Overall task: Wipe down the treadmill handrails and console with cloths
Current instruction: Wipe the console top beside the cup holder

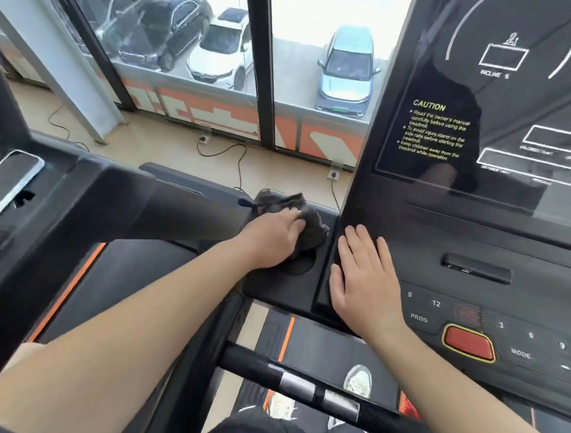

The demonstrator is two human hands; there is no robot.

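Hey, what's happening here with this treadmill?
A person standing on a treadmill is cleaning it. Their left hand grips a dark cloth and presses it into the side tray just left of the console. Their right hand rests flat, fingers straight, on the console's left edge. The front handrail below is not being touched.

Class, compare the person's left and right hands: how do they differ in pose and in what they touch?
The left hand curls its fingers round a dark cloth; the right hand lies flat, fingers straight, holding nothing. The left hand works at the side tray; the right hand rests on the console. Both are bare.
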